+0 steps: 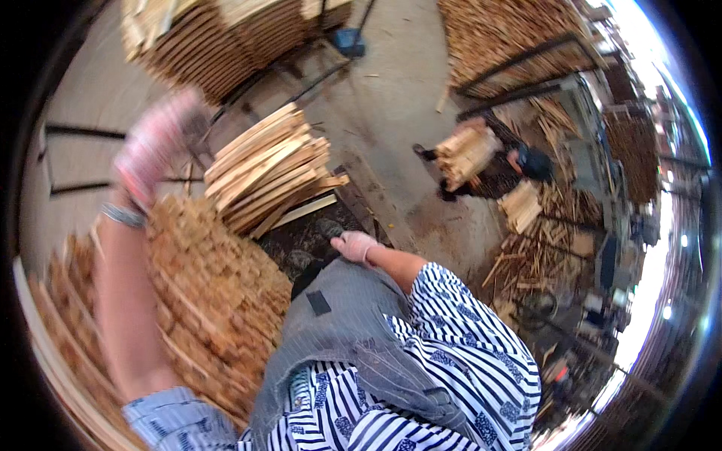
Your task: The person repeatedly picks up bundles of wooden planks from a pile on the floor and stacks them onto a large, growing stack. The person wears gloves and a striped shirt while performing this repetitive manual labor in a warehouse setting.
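Observation:
My left hand [154,146], in a pinkish-white work glove with a metal watch band at the wrist, is raised on the left. Motion smears its fingers, so whether it grips anything is unclear; a dark blurred patch shows at its tip. Just right of it lies a pile of pale wooden strips [263,169], roughly parallel, on a dark stand [301,240]. My right hand [355,246], gloved the same way, rests low by my knee near a dark shoe [329,228]. Its fingers seem stretched out with nothing visible in them.
A long stack of wooden strips [218,293] runs along my left side. Tall stacked wood [218,45] stands at the far left, beside dark metal frames [83,131]. Across the concrete floor, a co-worker [500,154] in a dark cap carries a wood bundle [466,154] near loose scraps [519,263].

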Tool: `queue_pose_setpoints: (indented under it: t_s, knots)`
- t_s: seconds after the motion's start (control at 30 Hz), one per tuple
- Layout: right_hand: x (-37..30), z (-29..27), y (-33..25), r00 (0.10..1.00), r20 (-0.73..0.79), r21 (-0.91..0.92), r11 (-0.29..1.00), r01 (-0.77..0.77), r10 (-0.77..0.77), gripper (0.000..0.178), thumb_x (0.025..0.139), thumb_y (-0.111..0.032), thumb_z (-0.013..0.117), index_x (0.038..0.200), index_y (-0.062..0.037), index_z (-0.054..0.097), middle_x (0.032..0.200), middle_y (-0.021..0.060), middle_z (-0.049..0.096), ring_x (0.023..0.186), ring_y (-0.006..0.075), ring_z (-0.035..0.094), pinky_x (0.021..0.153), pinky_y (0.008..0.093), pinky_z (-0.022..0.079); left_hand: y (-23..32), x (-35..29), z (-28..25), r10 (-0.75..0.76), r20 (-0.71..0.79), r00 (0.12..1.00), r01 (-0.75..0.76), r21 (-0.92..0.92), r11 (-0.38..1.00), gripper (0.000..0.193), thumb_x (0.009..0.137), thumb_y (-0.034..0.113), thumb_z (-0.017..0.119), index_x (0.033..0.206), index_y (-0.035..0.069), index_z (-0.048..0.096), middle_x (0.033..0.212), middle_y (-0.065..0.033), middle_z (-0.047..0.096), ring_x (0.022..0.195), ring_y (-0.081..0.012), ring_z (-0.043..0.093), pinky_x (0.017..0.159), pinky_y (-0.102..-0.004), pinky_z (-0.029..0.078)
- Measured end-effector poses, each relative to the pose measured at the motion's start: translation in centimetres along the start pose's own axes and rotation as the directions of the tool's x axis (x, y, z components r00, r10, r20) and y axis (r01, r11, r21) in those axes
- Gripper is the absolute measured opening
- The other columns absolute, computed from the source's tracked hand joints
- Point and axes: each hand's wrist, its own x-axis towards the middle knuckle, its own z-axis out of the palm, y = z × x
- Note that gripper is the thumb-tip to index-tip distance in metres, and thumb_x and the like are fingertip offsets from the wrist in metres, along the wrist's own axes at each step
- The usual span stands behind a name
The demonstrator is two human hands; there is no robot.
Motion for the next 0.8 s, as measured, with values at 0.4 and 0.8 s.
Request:
queue_pose_setpoints:
  t_s: [0.4, 0.8]
  knots:
    - [1.5, -2.3, 6.3, 0.952, -0.077, 0.315, 0.913, -0.259, 0.296, 0.055, 0.097, -0.050, 0.044, 0.125, -0.0044, 0.059, 0.124, 0.0210, 0.061, 0.120, 0.0353, 0.055, 0.101, 0.0410, 0.041, -39.5, -12.1, 23.4, -0.874, 0.296, 0.386, 0.484, -0.871, -0.082, 0.053, 0.100, 0.037, 0.046, 0.136, -0.001, 0.038, 0.147, -0.0263, 0.036, 0.134, -0.0443, 0.037, 0.109, -0.0587, 0.031]
    - [3.6, -1.8, 6.1, 0.934, -0.071, 0.315, 0.896, -0.313, 0.351, 0.056, 0.097, -0.051, 0.044, 0.125, -0.0040, 0.059, 0.116, 0.0151, 0.066, 0.109, 0.0256, 0.061, 0.094, 0.0360, 0.045, -42.5, -14.6, 23.3, -0.887, 0.121, 0.446, 0.421, -0.903, 0.089, 0.046, 0.094, 0.037, 0.059, 0.130, 0.010, 0.050, 0.119, -0.0155, 0.062, 0.100, -0.0319, 0.063, 0.079, -0.0456, 0.053]
